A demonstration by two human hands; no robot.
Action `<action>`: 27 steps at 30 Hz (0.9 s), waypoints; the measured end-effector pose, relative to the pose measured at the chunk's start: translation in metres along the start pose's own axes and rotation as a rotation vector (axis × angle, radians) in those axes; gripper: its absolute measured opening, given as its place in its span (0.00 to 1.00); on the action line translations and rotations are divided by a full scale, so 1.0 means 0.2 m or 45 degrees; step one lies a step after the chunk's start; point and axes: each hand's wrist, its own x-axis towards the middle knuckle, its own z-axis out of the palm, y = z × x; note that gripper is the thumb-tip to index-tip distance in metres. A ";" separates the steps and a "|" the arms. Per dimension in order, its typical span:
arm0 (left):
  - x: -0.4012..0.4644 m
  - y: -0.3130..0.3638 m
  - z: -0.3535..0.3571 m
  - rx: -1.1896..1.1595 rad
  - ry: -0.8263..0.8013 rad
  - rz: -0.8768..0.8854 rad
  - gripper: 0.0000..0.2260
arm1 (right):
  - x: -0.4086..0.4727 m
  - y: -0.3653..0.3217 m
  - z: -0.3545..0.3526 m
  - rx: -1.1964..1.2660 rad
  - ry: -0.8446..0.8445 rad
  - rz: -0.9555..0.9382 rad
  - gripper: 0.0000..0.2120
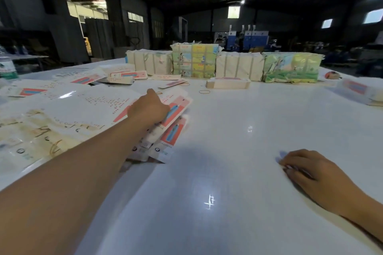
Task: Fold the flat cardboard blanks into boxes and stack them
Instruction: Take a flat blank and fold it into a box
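Dim warehouse bkgd: dark steel roof, a few lit windows, blue machinery far back. Big glossy white table [238,134] fills most of the view, ceiling lamps reflected in it.

Far edge, centre: row of strapped paper bundles [238,66], two plain cream, two w/ green/yellow printed wrap, touching side by side. Just in front of the row lies a low cream stack of flat blanks [228,83], apart from the rest.

Left side of table: large white printed sheets [68,109] w/ red dot text, overlapping, some stained yellow-brown at near-left corner. More loose white-and-red blanks farther back left [122,76]. Another white/red pile at far right edge [356,91], partly out of frame.

Task item: fanned pile of flat white cardboard blanks w/ coral-red and blue panel [172,128], lying on right edge of the sheets, left of table centre.

Left hand [149,109], arm stretched fwd, on top of that pile; fingers curled down over top blank's far edge, thumb up. Looks like a grip on the top blank; fingertips hidden.

Right hand [310,172] low right, palm down on bare table, fingers loosely together, slightly bent, holds nothing. Blurred at tips.

Small: thin rubber band loop [204,91] on table near centre, well apart from both hands. Green-label plastic bottle [7,68] at far left edge.
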 end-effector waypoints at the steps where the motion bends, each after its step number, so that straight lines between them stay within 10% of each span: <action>1: -0.04 0.06 0.00 -0.098 -0.005 0.097 0.18 | 0.00 0.00 0.00 0.008 -0.001 0.012 0.10; 16: -0.66 0.42 0.38 -0.528 -0.369 0.829 0.14 | 0.00 -0.03 -0.05 0.411 0.079 0.247 0.09; 22: -0.66 0.43 0.37 -0.510 -0.276 0.909 0.10 | 0.06 -0.01 -0.16 1.800 0.474 0.778 0.18; 27: -0.66 0.43 0.37 -0.229 -0.099 0.999 0.22 | 0.05 0.02 -0.13 1.491 0.455 0.579 0.15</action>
